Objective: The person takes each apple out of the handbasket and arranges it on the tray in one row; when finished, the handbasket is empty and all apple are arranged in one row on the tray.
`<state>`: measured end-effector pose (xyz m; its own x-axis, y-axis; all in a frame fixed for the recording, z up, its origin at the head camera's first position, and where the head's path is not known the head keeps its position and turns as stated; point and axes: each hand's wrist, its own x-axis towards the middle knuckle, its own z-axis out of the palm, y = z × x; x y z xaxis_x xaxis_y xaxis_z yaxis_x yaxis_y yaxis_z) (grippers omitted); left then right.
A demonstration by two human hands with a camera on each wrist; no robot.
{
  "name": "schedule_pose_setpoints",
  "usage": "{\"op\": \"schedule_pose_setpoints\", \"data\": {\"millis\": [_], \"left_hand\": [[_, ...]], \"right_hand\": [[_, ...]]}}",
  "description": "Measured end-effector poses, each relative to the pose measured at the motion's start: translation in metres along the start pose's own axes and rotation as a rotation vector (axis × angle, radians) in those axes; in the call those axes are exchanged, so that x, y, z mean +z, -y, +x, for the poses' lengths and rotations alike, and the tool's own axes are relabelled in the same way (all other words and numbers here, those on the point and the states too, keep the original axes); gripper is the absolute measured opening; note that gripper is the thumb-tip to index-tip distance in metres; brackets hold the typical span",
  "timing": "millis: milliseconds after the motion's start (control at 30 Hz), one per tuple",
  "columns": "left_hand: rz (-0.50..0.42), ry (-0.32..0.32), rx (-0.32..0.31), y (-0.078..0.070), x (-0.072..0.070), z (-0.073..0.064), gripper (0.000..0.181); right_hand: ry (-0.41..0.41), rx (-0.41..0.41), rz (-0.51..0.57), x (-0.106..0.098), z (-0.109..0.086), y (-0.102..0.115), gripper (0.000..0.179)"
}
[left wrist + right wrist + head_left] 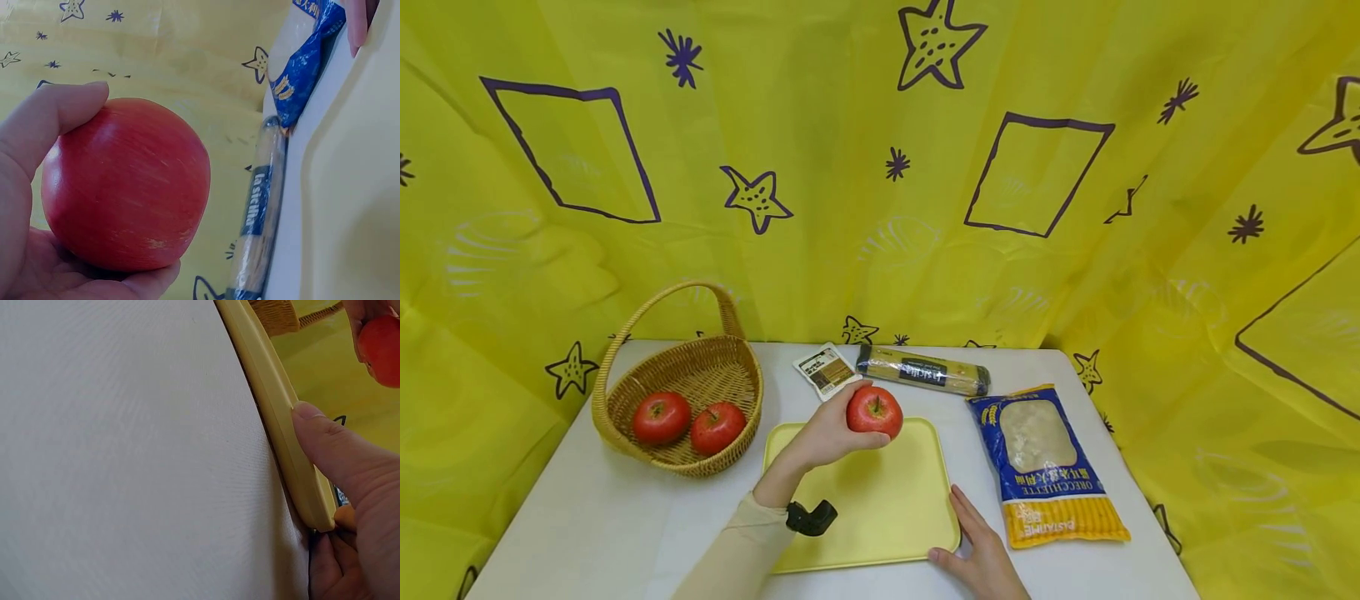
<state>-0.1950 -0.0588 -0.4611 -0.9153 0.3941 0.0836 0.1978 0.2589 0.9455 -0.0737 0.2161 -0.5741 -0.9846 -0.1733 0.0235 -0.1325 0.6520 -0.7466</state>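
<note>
My left hand (pixel 831 435) grips a red apple (pixel 876 413) above the far part of a pale yellow tray (pixel 887 508). In the left wrist view, thumb and fingers wrap the apple (pixel 128 187) from opposite sides. At the tray's near right corner is my right hand (pixel 981 552), its thumb on the near edge and its fingers along the right side. The right wrist view has that thumb (pixel 325 431) against the tray rim (pixel 275 406), with the other fingers partly hidden round the corner.
Left of the tray stands a wicker basket (pixel 718 367) with a tall handle, holding two red apples (pixel 661 417). Behind the tray lie a small white packet (pixel 825 369) and a long pack of pasta (pixel 923 372). A blue and yellow orecchiette bag (pixel 1045 467) lies to the right.
</note>
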Motion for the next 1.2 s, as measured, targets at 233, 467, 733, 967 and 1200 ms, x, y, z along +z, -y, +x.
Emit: {"op": "schedule_pose_setpoints", "data": {"millis": [233,467,733,967,1200], "left_hand": [[-0.003,0.052,-0.021,0.005,0.016,-0.001,0.081],[-0.023,0.089,-0.037,0.013,0.035,0.0,0.081],[-0.003,0.116,-0.082,0.027,0.057,-0.001,0.083],[-0.014,0.129,-0.105,0.034,0.067,-0.002,0.083],[0.001,0.142,-0.11,0.041,0.076,-0.002,0.083]], "right_hand": [[0.01,0.013,0.011,0.0,0.001,0.0,0.091],[0.02,0.026,0.019,-0.001,0.001,0.0,0.092],[0.032,0.043,0.024,-0.001,0.003,0.0,0.093],[0.029,0.046,0.029,-0.001,0.002,0.0,0.092],[0.027,0.042,0.02,-0.001,0.002,0.0,0.091]]}}
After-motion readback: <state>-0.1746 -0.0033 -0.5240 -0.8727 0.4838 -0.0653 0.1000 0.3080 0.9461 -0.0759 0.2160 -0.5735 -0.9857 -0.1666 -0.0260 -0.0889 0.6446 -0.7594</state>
